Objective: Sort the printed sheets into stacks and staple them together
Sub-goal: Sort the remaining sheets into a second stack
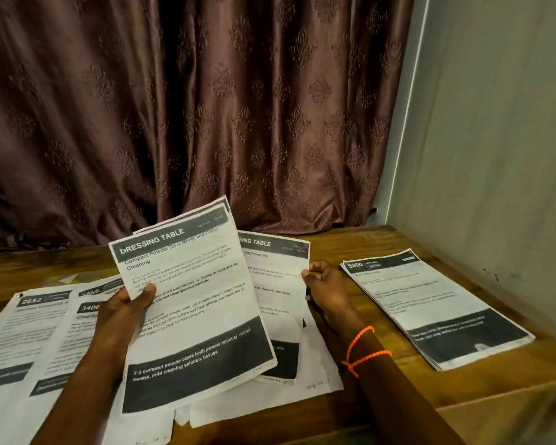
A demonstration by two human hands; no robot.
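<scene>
the left hand [132,305] gripped a printed sheet [191,303] by its left edge, thumb lying across the text, and held it raised and tilted above the wooden table [382,409]. that sheet was white with a dark band across the top reading "dressing table", a heading about compact powder case cleaning, lines of small text, and a second dark band at the bottom with white lettering. at least one more sheet edge showed just behind its top. the right hand [326,285] pinched the right edge of a second sheet [278,284], also headed "dressing table", which stood partly hidden behind the first. an orange cord bracelet [363,350] circled the right wrist. under both held sheets lay loose pages [315,377] with handwriting near their lower edges. to the left, overlapping sheets [29,335] numbered 2652 and 3406 lay flat. to the right, well apart, a neat stack [437,308] marked 5800 lay on the table. a brown patterned curtain [206,107] hung behind.
</scene>
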